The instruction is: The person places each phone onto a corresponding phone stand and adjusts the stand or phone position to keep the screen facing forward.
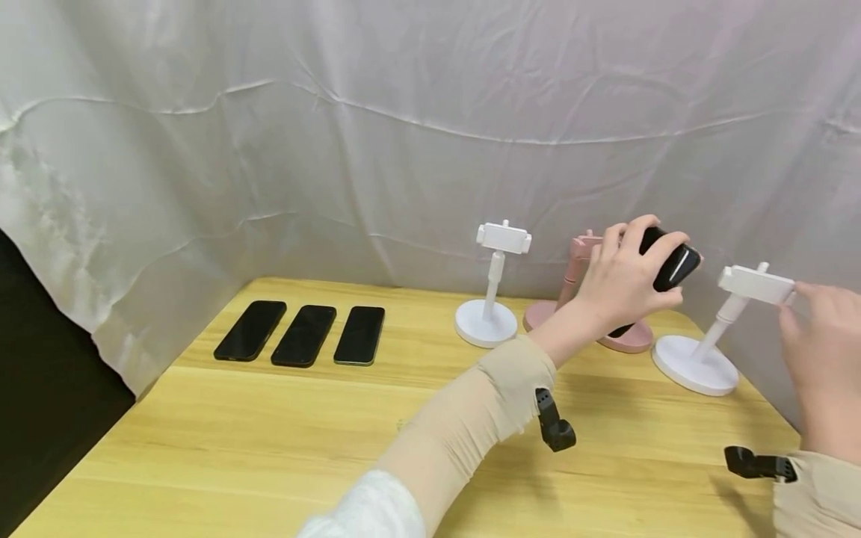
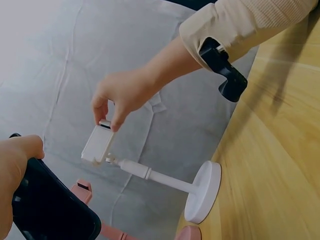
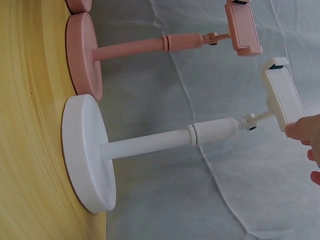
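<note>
My left hand (image 1: pixel 622 273) grips a black smartphone (image 1: pixel 678 267), raised in front of the pink phone stands; in the left wrist view the phone (image 2: pixel 52 205) is tilted, its dark face showing. At the far right, my right hand (image 1: pixel 824 344) pinches the end of the clamp on a white phone stand (image 1: pixel 756 285). The right wrist view has that clamp (image 3: pixel 285 95) with nothing in it, thumb and finger at its lower end. One pink clamp (image 1: pixel 584 245) shows beside my left hand; the other is mostly hidden behind it in the head view.
Three black phones (image 1: pixel 303 335) lie in a row on the left of the wooden table (image 1: pixel 269 448). Another white phone stand (image 1: pixel 491 280) stands upright left of the pink ones. A grey curtain (image 1: pixel 403 187) hangs behind the table.
</note>
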A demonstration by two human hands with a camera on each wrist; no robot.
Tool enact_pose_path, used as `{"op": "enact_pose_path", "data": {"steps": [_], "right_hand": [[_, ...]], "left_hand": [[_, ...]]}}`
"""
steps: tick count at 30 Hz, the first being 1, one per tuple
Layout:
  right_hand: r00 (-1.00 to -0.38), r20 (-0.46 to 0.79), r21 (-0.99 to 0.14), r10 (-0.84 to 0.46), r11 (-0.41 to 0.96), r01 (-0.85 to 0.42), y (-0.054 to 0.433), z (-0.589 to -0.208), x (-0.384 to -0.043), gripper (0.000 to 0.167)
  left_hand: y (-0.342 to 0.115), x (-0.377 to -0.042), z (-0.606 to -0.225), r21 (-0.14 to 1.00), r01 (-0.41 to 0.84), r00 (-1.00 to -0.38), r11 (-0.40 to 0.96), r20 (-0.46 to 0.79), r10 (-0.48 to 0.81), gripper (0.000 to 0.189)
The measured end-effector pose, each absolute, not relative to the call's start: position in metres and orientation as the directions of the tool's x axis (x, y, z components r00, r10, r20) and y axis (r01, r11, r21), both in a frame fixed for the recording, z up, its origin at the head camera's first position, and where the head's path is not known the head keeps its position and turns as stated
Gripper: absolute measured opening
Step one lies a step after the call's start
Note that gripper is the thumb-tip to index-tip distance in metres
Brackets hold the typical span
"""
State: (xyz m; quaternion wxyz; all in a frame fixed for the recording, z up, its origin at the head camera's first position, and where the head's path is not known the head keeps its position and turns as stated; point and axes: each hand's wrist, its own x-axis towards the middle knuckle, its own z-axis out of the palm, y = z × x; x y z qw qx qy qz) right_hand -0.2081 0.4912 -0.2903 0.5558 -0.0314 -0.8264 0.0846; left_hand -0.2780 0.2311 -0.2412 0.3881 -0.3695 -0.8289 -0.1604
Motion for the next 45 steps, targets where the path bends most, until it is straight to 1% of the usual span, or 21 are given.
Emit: {"op": "enact_pose_path", "data": {"steps": [7, 13, 16, 20, 24, 29, 31, 34, 37, 43, 45], "right_hand": [[-0.374, 0.924, -0.059, 0.075, 0.997, 0.055, 0.494, -0.287, -0.208, 0.027], [-0.293, 0.955, -0.034, 0.043, 0.999, 0.037, 0.495, -0.289, -0.208, 0.027], [-0.281, 0.959, -0.038, 0.049, 0.998, 0.043, 0.497, -0.288, -0.208, 0.026], [-0.287, 0.956, -0.049, 0.062, 0.998, 0.050, 0.498, -0.288, -0.208, 0.024], [-0.279, 0.959, -0.046, 0.056, 0.998, 0.041, 0.496, -0.286, -0.211, 0.024], [-0.305, 0.951, -0.028, 0.041, 0.999, 0.045, 0.493, -0.287, -0.210, 0.026], [-0.319, 0.947, -0.023, 0.038, 0.998, 0.053, 0.494, -0.288, -0.208, 0.026], [-0.324, 0.945, -0.027, 0.042, 0.998, 0.050, 0.495, -0.289, -0.208, 0.026], [-0.325, 0.945, -0.034, 0.042, 0.999, 0.031, 0.496, -0.288, -0.209, 0.025], [-0.307, 0.951, -0.024, 0.038, 0.998, 0.050, 0.493, -0.289, -0.212, 0.027], [-0.310, 0.950, -0.032, 0.046, 0.998, 0.049, 0.492, -0.290, -0.212, 0.028]], "left_hand": [[0.243, -0.281, -0.240, -0.023, 0.756, -0.434, 0.655, 0.732, 0.526, 0.063], [0.257, -0.280, -0.240, -0.007, 0.764, -0.444, 0.646, 0.720, 0.533, 0.064], [0.266, -0.278, -0.238, 0.005, 0.774, -0.448, 0.633, 0.710, 0.543, 0.064], [0.274, -0.278, -0.237, 0.016, 0.780, -0.452, 0.626, 0.707, 0.544, 0.065], [0.280, -0.280, -0.236, 0.029, 0.771, -0.459, 0.636, 0.718, 0.523, 0.065], [0.286, -0.280, -0.239, 0.060, 0.771, -0.473, 0.634, 0.720, 0.507, 0.065], [0.289, -0.279, -0.241, 0.054, 0.774, -0.467, 0.631, 0.722, 0.511, 0.065], [0.295, -0.278, -0.241, 0.042, 0.776, -0.455, 0.630, 0.729, 0.512, 0.065], [0.299, -0.279, -0.240, 0.045, 0.769, -0.457, 0.638, 0.736, 0.499, 0.065], [0.306, -0.280, -0.238, 0.027, 0.750, -0.450, 0.661, 0.754, 0.479, 0.064], [0.310, -0.281, -0.238, 0.023, 0.750, -0.444, 0.661, 0.758, 0.478, 0.063]]}}
